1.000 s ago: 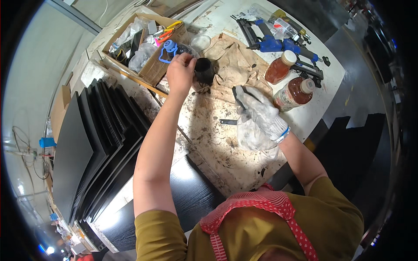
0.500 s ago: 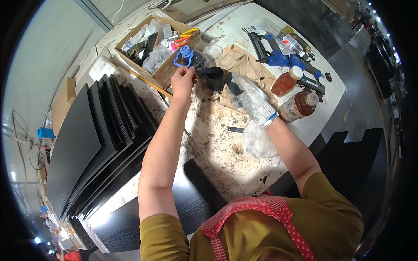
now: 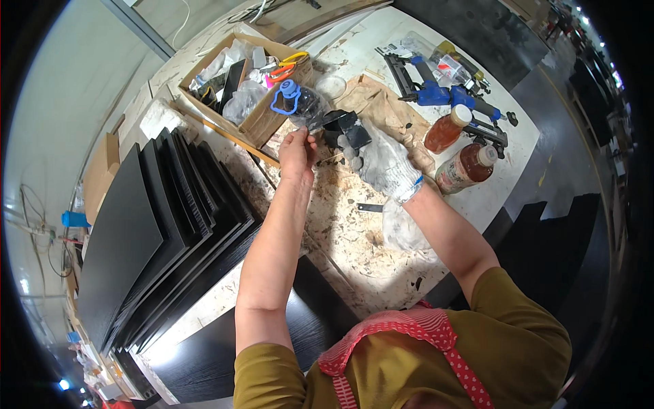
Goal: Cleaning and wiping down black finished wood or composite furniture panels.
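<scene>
My bare left hand [image 3: 298, 153] is closed in a pinch beside a clear plastic jug [image 3: 312, 105] with a blue cap and handle. Something thin and dark shows by its fingertips, too small to name. My right hand [image 3: 387, 158], in a stained white knit glove, is closed on a flat black rectangular piece [image 3: 357, 131]. That piece is at the rim of a small black container [image 3: 334, 123], which partly hides behind it. Under both lies a stained tan cloth [image 3: 392, 102]. A short black strip [image 3: 370, 207] lies nearer me, beside a crumpled white glove or cloth [image 3: 403, 228].
Black panels [image 3: 122, 238] lean in a stack at left. A cardboard box [image 3: 262, 129] of bags and orange-handled scissors [image 3: 286, 71] stands at the back. Blue nail guns [image 3: 432, 94] and two bottles of reddish liquid [image 3: 443, 135] [image 3: 464, 170] occupy the right.
My left hand has dropped lower and nearer me from beside the jug's handle. My right hand has moved left, bringing the black piece against the black container.
</scene>
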`<act>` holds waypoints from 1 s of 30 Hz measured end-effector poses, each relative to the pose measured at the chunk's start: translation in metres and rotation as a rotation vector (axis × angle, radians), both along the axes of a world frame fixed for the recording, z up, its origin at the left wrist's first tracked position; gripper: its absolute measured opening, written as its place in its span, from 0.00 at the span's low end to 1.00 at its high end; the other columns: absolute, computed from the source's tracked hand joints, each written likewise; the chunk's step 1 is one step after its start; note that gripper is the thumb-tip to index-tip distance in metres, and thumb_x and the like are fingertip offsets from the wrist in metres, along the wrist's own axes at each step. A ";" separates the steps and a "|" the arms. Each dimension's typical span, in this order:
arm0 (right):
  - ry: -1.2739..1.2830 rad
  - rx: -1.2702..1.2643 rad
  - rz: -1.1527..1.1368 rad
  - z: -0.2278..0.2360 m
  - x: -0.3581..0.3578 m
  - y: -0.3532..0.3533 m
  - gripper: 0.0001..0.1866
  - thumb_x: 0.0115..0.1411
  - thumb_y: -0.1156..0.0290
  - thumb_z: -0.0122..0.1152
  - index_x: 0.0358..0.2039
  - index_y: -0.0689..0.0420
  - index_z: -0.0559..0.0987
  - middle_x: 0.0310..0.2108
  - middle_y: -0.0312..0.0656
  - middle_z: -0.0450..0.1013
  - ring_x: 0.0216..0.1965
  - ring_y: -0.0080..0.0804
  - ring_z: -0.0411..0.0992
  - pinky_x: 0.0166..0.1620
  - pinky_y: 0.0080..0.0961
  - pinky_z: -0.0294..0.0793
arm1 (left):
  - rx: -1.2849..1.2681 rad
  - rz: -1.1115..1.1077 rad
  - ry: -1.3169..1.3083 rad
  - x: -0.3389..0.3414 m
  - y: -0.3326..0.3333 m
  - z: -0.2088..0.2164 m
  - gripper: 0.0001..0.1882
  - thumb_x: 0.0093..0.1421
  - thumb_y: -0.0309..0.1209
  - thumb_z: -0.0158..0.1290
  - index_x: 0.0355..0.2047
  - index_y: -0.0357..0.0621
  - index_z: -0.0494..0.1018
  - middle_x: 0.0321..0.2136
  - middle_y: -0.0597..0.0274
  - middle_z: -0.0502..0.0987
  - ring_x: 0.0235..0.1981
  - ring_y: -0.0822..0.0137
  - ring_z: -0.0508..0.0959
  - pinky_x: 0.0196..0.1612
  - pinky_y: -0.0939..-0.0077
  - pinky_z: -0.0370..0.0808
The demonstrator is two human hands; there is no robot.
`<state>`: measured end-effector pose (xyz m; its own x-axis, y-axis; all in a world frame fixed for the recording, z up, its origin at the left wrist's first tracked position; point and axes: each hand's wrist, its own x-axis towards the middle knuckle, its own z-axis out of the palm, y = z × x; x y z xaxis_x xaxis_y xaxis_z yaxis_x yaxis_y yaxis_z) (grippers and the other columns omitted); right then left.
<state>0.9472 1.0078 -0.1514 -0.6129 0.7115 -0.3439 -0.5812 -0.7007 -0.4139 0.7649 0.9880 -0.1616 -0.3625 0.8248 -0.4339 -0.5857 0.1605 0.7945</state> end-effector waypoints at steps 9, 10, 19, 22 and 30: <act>-0.095 -0.050 -0.111 0.003 -0.009 -0.007 0.17 0.68 0.54 0.47 0.44 0.54 0.75 0.30 0.41 0.77 0.23 0.28 0.74 0.23 0.22 0.74 | 0.021 0.071 -0.073 0.014 -0.013 -0.004 0.09 0.66 0.35 0.51 0.28 0.51 0.67 0.21 0.72 0.72 0.20 0.78 0.70 0.24 0.85 0.68; -0.087 -0.050 -0.112 0.000 -0.010 -0.007 0.17 0.68 0.54 0.47 0.44 0.54 0.75 0.30 0.41 0.77 0.23 0.28 0.74 0.23 0.22 0.74 | 0.022 0.069 -0.065 0.012 -0.014 -0.003 0.09 0.66 0.35 0.51 0.28 0.51 0.67 0.21 0.72 0.72 0.20 0.78 0.70 0.24 0.85 0.68; 0.036 0.015 -0.035 -0.004 -0.007 -0.012 0.18 0.67 0.55 0.50 0.45 0.56 0.76 0.30 0.42 0.77 0.23 0.30 0.74 0.22 0.22 0.75 | 0.044 0.118 -0.053 0.016 -0.015 -0.005 0.10 0.66 0.33 0.52 0.27 0.52 0.66 0.20 0.73 0.71 0.20 0.78 0.70 0.24 0.85 0.68; 0.002 -0.049 -0.097 -0.007 -0.006 -0.009 0.18 0.67 0.55 0.51 0.44 0.56 0.76 0.30 0.42 0.76 0.23 0.30 0.74 0.22 0.22 0.75 | 0.041 0.084 -0.074 0.026 -0.019 -0.001 0.10 0.66 0.33 0.52 0.26 0.53 0.66 0.20 0.73 0.71 0.20 0.78 0.70 0.24 0.85 0.67; 0.061 -0.040 -0.068 -0.017 -0.002 -0.009 0.15 0.67 0.56 0.52 0.43 0.54 0.75 0.31 0.42 0.77 0.23 0.31 0.74 0.23 0.23 0.74 | 0.078 0.143 -0.085 0.022 -0.018 -0.002 0.11 0.66 0.33 0.52 0.26 0.52 0.66 0.19 0.73 0.71 0.19 0.78 0.70 0.24 0.84 0.68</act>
